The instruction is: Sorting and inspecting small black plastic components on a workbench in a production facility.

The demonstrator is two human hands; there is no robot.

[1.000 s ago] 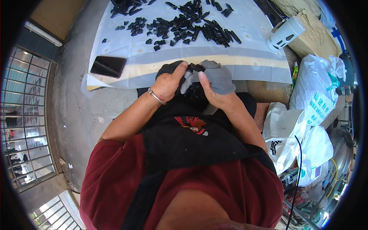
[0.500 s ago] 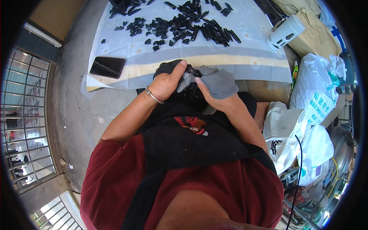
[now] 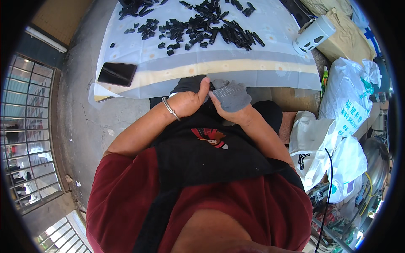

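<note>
Just off the table's near edge, my two hands meet over my lap, closed around a small black plastic piece [image 3: 211, 86]. Most of that piece is hidden between the fingers. My left hand [image 3: 190, 99] wears a dark glove that leaves the thumb bare, and the thumb presses on top. Opposite it, my right hand [image 3: 232, 98], in a grey dotted glove, has its bare thumb against the same spot. Beyond them, many black plastic parts [image 3: 194, 29] lie loose on the covered table, short pieces to the left and longer ones to the right.
A black phone [image 3: 117, 74] lies on the tablecloth [image 3: 177, 66] at the near left corner. At the right edge a white tumbler [image 3: 314, 35] leans, beside a brown paper sack [image 3: 344, 36]. White plastic bags [image 3: 344, 97] are piled to my right. A barred window [image 3: 29, 130] is on the left.
Both hands have come slightly lower, toward my body, and the right one has shifted left, closer to the other. The black piece, visible before, is now mostly covered.
</note>
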